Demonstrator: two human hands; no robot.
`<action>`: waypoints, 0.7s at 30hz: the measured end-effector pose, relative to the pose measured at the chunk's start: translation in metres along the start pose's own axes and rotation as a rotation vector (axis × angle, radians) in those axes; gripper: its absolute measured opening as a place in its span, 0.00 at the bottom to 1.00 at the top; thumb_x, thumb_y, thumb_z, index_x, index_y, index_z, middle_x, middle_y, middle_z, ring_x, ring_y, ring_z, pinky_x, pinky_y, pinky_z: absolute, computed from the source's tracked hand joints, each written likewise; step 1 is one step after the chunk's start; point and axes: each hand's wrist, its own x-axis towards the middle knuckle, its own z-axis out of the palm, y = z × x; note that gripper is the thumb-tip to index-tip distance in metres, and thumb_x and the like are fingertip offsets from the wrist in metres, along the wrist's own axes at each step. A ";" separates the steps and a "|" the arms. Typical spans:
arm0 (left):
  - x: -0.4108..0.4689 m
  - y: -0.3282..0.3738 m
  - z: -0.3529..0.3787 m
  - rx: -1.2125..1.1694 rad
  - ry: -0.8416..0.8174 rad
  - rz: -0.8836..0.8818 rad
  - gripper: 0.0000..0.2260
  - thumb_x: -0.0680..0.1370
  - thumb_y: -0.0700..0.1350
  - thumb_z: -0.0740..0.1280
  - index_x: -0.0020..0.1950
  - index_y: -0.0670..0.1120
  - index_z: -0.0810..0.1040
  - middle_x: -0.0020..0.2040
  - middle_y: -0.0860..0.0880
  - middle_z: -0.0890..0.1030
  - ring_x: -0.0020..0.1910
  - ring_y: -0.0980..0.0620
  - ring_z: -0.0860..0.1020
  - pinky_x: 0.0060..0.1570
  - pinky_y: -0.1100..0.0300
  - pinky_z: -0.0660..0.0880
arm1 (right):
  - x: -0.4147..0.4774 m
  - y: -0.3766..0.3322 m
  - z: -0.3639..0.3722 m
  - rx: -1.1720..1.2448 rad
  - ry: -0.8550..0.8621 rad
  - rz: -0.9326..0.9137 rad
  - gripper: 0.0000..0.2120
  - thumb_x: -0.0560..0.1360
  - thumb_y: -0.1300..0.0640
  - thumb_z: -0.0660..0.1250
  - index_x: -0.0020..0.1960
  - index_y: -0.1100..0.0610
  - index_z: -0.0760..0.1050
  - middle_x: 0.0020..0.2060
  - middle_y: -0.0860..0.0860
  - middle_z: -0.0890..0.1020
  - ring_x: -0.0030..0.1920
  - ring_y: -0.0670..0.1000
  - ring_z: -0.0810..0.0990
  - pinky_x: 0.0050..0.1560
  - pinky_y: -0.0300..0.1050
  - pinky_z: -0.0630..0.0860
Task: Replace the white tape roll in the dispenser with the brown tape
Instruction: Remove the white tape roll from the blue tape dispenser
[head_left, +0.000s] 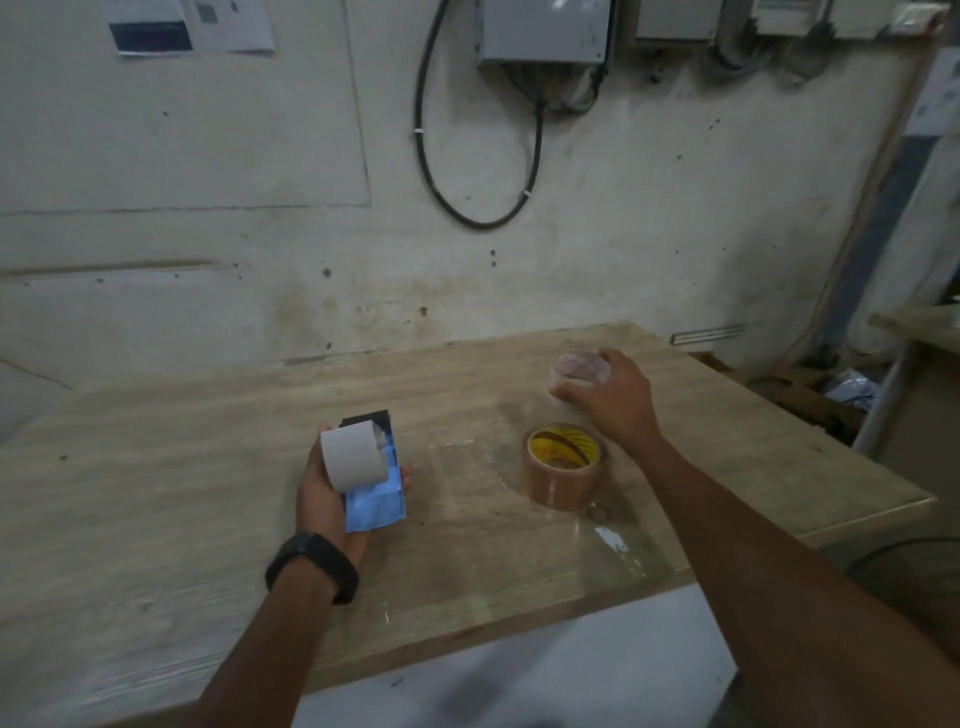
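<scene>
Your left hand (324, 499) holds the blue dispenser (376, 499) above the worktop (208, 467), with the white tape roll (353, 454) on it. Your right hand (610, 397) closes around a clear tape roll (579, 369) near the far edge. The brown tape (563, 467) stands on the worktop, near its right edge, just beside your right wrist.

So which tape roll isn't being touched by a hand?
The brown tape roll, lying flat on the table. The left hand holds the dispenser with the white roll; the right hand grips the clear roll.
</scene>
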 end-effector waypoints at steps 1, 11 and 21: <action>0.001 0.000 0.000 0.007 -0.012 0.004 0.20 0.83 0.57 0.57 0.50 0.45 0.81 0.45 0.45 0.84 0.40 0.47 0.83 0.41 0.51 0.83 | 0.001 0.005 0.001 -0.006 0.002 0.003 0.46 0.59 0.44 0.82 0.70 0.59 0.70 0.66 0.57 0.77 0.64 0.54 0.77 0.61 0.43 0.71; 0.000 0.001 0.000 -0.096 -0.117 -0.072 0.23 0.80 0.57 0.58 0.45 0.42 0.85 0.41 0.46 0.86 0.36 0.50 0.85 0.45 0.57 0.82 | 0.009 0.027 0.001 -0.079 0.013 0.047 0.47 0.58 0.45 0.82 0.70 0.61 0.69 0.66 0.58 0.76 0.65 0.57 0.75 0.63 0.50 0.74; -0.009 0.001 0.006 0.332 -0.045 0.152 0.15 0.85 0.34 0.52 0.49 0.50 0.72 0.28 0.59 0.83 0.28 0.61 0.83 0.26 0.64 0.78 | 0.020 0.037 -0.001 -0.175 0.048 0.049 0.30 0.65 0.48 0.79 0.61 0.60 0.73 0.59 0.62 0.75 0.61 0.61 0.74 0.58 0.48 0.70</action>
